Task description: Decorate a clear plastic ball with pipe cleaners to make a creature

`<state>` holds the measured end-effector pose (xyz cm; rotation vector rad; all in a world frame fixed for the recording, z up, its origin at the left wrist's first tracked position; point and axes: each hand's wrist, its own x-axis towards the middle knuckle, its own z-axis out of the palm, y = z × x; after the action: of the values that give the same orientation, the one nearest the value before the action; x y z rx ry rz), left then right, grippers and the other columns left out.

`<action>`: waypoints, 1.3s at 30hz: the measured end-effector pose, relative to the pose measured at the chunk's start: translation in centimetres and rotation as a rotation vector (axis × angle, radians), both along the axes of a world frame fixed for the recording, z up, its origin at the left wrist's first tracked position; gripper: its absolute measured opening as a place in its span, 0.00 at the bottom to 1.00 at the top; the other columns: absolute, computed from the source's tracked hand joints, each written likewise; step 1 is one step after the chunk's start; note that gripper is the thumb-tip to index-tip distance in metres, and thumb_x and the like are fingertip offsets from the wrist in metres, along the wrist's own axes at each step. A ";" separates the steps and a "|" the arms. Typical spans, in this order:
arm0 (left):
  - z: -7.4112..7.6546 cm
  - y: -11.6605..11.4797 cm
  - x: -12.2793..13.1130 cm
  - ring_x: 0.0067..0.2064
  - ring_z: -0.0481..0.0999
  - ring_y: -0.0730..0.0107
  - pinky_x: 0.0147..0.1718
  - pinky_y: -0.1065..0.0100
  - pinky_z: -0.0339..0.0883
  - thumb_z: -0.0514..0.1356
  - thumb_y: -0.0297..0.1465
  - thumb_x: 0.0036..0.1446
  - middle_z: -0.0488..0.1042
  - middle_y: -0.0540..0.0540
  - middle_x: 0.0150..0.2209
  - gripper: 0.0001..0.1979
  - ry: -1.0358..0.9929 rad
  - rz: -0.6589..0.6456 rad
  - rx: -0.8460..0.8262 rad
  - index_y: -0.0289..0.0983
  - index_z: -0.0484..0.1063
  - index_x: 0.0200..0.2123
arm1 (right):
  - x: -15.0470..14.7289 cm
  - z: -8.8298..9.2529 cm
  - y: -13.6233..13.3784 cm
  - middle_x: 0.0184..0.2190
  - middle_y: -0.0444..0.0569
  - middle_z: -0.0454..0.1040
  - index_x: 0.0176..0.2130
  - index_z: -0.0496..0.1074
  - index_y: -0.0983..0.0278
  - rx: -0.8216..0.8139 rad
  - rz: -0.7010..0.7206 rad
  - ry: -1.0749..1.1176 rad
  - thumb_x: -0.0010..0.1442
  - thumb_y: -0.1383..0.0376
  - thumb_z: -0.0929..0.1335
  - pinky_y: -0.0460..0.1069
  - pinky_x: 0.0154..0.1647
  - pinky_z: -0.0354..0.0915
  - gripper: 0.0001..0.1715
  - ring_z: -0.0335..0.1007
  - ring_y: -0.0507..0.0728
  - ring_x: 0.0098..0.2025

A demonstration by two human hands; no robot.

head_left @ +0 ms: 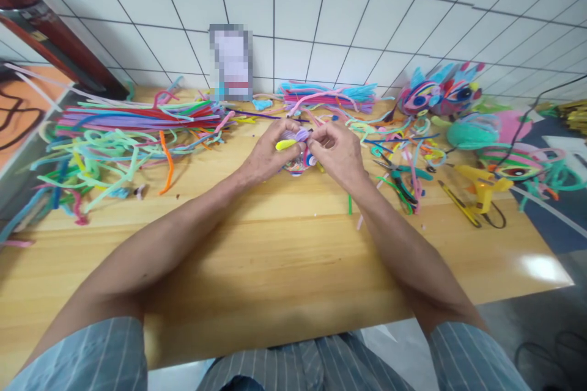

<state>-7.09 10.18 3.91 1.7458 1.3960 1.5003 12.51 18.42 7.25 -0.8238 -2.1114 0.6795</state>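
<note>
A small pipe-cleaner figure (298,165) in mixed colours is between my hands above the middle of the table. It has a purple top, a yellow part (286,145) and a round blue-and-white eye-like disc (310,160). My left hand (271,149) is closed around its left side. On the other side, the thumb and fingers of my right hand (338,148) pinch at its purple upper edge; their tips are partly hidden. My fingers cover much of the figure. Loose pipe cleaners lie just behind both hands.
Pipe-cleaner bundles lie at left (147,116) and back (328,96). At right are pliers (403,180), a yellow glue gun (483,186), a yellow cutter (459,203) and several fish-like figures (419,98). A blurred-out upright object (233,64) leans against the tiled wall.
</note>
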 end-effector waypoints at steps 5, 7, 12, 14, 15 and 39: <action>-0.3 0.0 0.1 0.65 0.80 0.50 0.69 0.47 0.73 0.71 0.50 0.67 0.82 0.40 0.61 0.20 -0.063 0.019 -0.028 0.42 0.75 0.50 | 0.8 0.5 1.0 0.38 0.46 0.83 0.37 0.80 0.57 0.030 0.021 -0.020 0.64 0.65 0.73 0.55 0.46 0.75 0.02 0.78 0.59 0.41; -0.4 0.1 0.0 0.65 0.80 0.49 0.69 0.46 0.74 0.71 0.49 0.66 0.82 0.40 0.61 0.20 -0.080 0.023 -0.036 0.42 0.75 0.50 | 1.3 0.7 1.6 0.43 0.48 0.85 0.41 0.81 0.56 0.102 0.035 -0.032 0.65 0.65 0.75 0.57 0.51 0.75 0.03 0.79 0.62 0.46; -0.4 0.2 -0.2 0.62 0.81 0.52 0.66 0.49 0.75 0.70 0.50 0.68 0.83 0.42 0.60 0.19 -0.062 0.014 -0.047 0.43 0.74 0.49 | 1.8 0.4 2.1 0.49 0.51 0.85 0.43 0.83 0.56 0.227 0.072 -0.108 0.63 0.69 0.76 0.62 0.61 0.72 0.09 0.79 0.66 0.56; -0.5 0.1 -0.2 0.61 0.82 0.52 0.65 0.50 0.75 0.70 0.50 0.68 0.83 0.42 0.60 0.19 -0.055 0.010 -0.046 0.44 0.73 0.49 | 1.7 0.4 2.0 0.44 0.49 0.85 0.41 0.83 0.56 0.216 0.053 -0.153 0.63 0.69 0.75 0.61 0.59 0.71 0.09 0.80 0.66 0.52; -0.5 0.1 -0.2 0.61 0.82 0.52 0.65 0.50 0.75 0.70 0.49 0.68 0.83 0.42 0.60 0.19 -0.059 0.012 -0.045 0.44 0.73 0.49 | 1.6 0.5 1.8 0.42 0.48 0.84 0.41 0.83 0.56 0.204 0.043 -0.165 0.63 0.69 0.75 0.61 0.58 0.71 0.08 0.79 0.65 0.50; -0.5 0.1 0.0 0.61 0.81 0.53 0.66 0.49 0.74 0.72 0.54 0.65 0.82 0.41 0.60 0.23 -0.093 -0.001 -0.044 0.44 0.73 0.49 | 1.3 1.8 1.0 0.35 0.43 0.81 0.38 0.80 0.58 -0.043 0.156 -0.118 0.68 0.66 0.71 0.53 0.46 0.69 0.06 0.76 0.58 0.40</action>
<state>-7.08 10.26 3.37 1.6284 1.3709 1.5191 13.79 19.42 9.04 -0.7437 -2.2921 0.7764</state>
